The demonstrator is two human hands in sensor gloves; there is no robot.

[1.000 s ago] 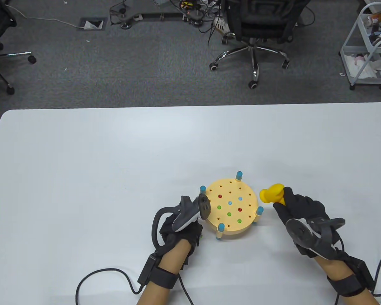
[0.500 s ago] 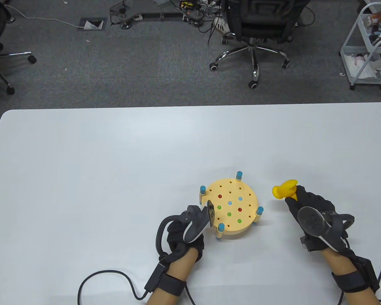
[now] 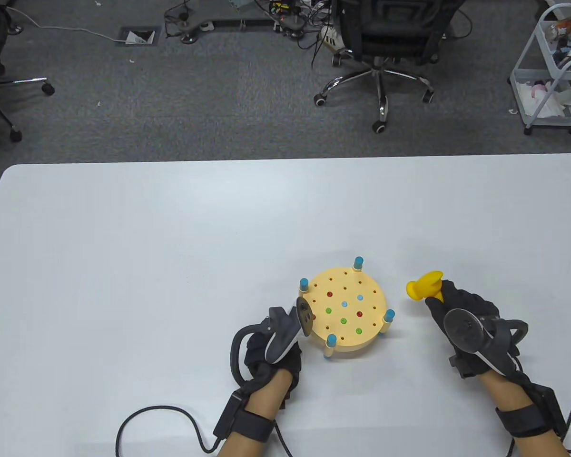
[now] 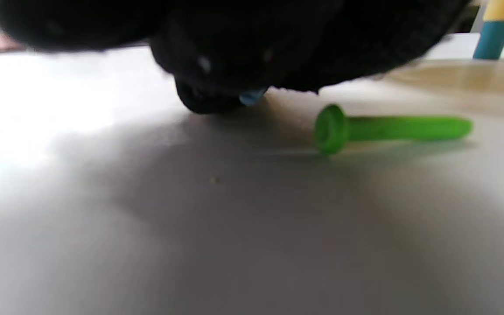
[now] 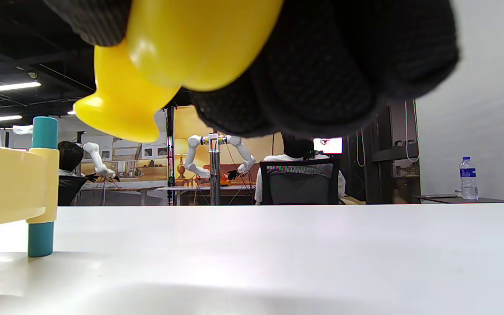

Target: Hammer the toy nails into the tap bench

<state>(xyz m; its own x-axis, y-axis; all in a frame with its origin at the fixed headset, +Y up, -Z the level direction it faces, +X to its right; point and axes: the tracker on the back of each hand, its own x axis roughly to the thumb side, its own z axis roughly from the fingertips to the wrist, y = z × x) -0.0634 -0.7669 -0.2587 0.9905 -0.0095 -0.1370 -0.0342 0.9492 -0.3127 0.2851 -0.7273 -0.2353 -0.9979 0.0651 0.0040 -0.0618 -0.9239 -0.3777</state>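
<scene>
We note a white table (image 3: 171, 238) on grey carpet (image 3: 219, 104), a black office chair (image 3: 380, 38) and tangled cables (image 3: 266, 14) beyond it, a white trolley (image 3: 552, 81) at right, and ceiling strip lights (image 5: 15, 86).

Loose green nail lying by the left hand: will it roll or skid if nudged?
The green nail lies flat on the table, round shaft and wider head, so a sideways nudge would probably roll it in an arc. It looks like smooth plastic, likely light and slippery. The left hand sits close beside it.
</scene>
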